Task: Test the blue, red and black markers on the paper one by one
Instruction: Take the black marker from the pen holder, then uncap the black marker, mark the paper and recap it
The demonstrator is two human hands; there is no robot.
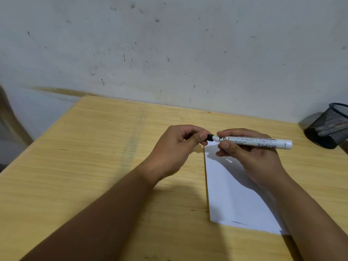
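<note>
I am looking down at a wooden table with a white sheet of paper lying toward its right side and a black mesh cup standing at the far right edge. Both hands are hovering above the paper's far corner. My right hand is curling closed around the white barrel of a marker, whose long axis is running left to right, black end leftward. My left hand is pinching that black cap closed between thumb and fingers, so I judge the cap slides straight along the barrel.
</note>
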